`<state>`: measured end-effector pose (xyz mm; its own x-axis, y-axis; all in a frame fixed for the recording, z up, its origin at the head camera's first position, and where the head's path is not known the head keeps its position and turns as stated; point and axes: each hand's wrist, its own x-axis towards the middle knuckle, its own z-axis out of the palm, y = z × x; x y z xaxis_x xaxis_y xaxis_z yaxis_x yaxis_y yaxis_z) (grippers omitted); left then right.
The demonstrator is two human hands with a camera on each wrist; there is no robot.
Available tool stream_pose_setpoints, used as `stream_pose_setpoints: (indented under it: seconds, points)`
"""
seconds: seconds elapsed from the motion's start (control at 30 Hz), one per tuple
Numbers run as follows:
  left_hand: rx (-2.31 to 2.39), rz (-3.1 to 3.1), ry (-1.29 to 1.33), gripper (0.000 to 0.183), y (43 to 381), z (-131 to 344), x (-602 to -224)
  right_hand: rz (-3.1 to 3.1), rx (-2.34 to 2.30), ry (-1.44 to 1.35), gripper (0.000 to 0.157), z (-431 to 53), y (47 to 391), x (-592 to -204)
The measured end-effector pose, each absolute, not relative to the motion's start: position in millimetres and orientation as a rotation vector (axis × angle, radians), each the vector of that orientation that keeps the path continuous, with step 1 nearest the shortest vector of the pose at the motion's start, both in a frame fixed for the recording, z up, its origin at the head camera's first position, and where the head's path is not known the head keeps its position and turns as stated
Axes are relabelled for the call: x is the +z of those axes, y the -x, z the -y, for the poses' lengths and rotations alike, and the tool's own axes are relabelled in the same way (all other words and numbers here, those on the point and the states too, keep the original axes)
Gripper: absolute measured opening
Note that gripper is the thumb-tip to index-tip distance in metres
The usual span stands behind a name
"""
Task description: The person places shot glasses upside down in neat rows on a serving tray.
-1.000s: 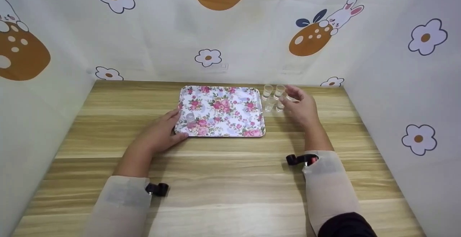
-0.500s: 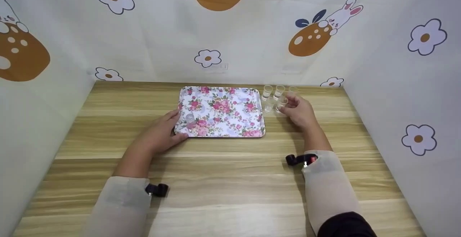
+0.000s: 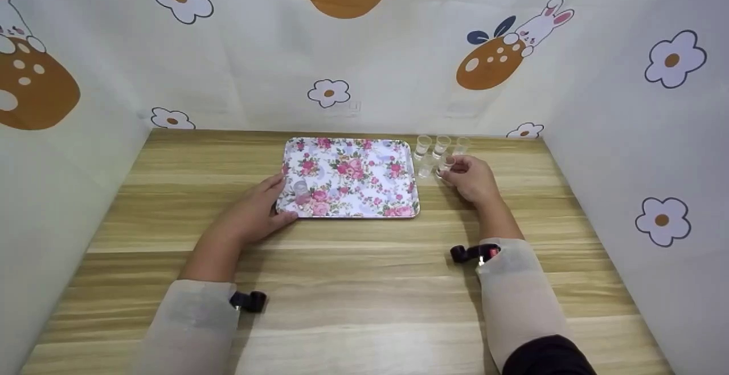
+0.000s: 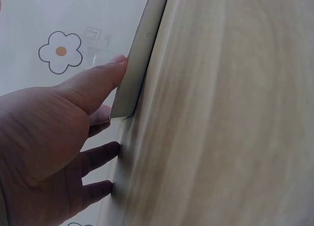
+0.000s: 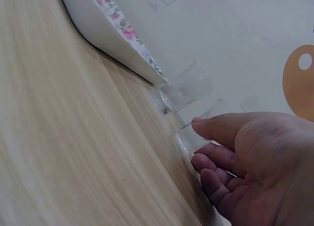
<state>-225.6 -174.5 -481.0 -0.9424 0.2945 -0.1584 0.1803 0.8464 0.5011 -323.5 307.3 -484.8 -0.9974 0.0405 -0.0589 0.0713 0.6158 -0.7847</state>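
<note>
The right hand (image 3: pixel 471 179) is pinching a clear glass (image 5: pixel 186 138) on the desk (image 3: pixel 353 284), right of the floral tray (image 3: pixel 353 195), while the left hand (image 3: pixel 253 212) is gripping the tray's near-left corner. Neighbouring glasses (image 3: pixel 441 147) are standing close, so a sideways pull could be knocking one over

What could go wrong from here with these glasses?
First, lifting the pinched glass could knock the neighbouring glass, since they stand close together and the right hand has little room there. Second, the lone glass on the floral tray sits near the corner that the left hand holds, so a jolt or tilt there might slide or tip it.
</note>
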Motion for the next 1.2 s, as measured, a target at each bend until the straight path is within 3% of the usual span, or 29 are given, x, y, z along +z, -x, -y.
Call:
stream_pose_setpoints:
  seconds: [0.73,1.2]
  points:
    - [0.708,-2.789,-0.387,0.088,228,174,-479,-2.757,-1.664,-0.183,0.038,-301,316,-456]
    - [0.710,-2.783,-0.361,0.088,225,173,-475,-2.645,-1.844,-0.002,0.034,-259,305,-439]
